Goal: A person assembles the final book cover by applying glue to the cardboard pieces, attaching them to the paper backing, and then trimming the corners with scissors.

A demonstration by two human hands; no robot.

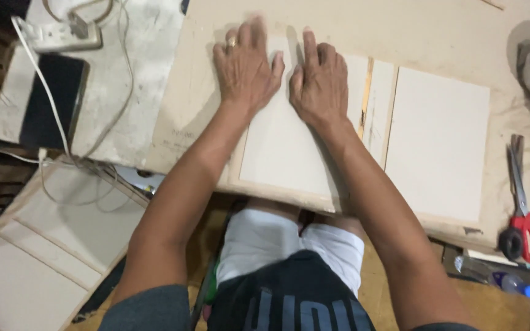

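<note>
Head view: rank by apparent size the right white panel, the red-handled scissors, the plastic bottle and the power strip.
Largest to smallest, as they look:
1. Right white panel, far the biggest.
2. Red-handled scissors.
3. Power strip and plastic bottle: too alike to rank, and the bottle lies lower than the board.

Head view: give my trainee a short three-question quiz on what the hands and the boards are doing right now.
1. True or false: both hands lie flat on the left white panel.
2. Which hand wears a ring: left hand or right hand?
3. What lies at the board's right edge: A) red-handled scissors, B) a hammer?

Key: 1 true; 2 left hand; 3 A.
</note>
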